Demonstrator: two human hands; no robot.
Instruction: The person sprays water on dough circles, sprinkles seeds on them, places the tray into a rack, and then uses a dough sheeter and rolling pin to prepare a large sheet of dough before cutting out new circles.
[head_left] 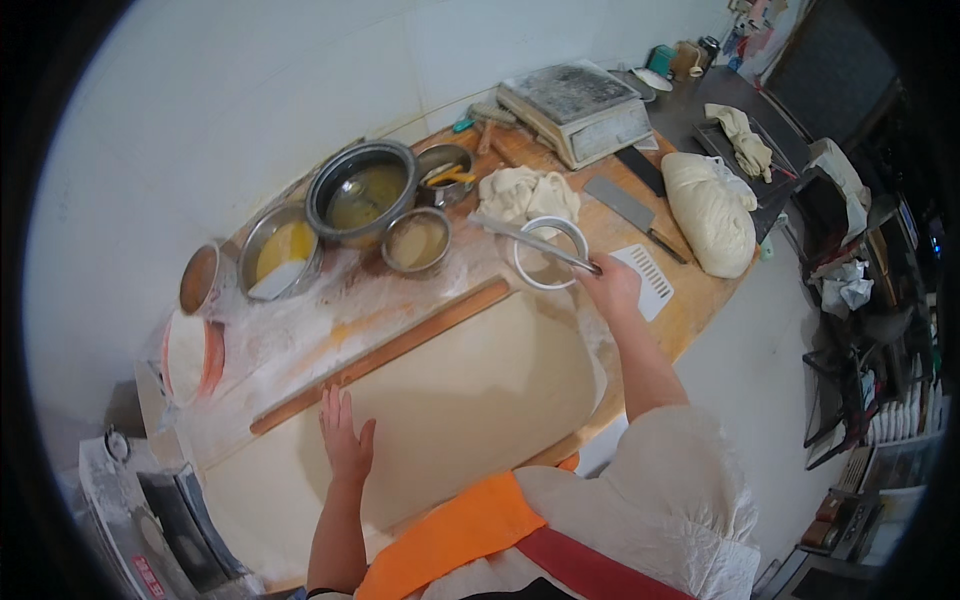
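A wide, flat sheet of dough [480,385] covers the near part of the wooden table. My left hand [345,435] rests over its left part, fingers stretched out and holding nothing, with the fingertips by a long wooden strip [385,355]. That strip lies along the far edge of the dough. My right hand [612,288] is closed around the dark end of a long, narrow metal tool [530,238]. The tool slants across a white round container [579,240] and points toward a lump of dough [525,192]. My fingers partly hide its grip.
Bowls and pots, among them a large dark pot [318,200], stand along the wall. A floury scale [570,85] sits at the back. To the right lie a cleaver [618,203], a slotted white plastic piece [645,285] and a big bagged dough mass [710,215].
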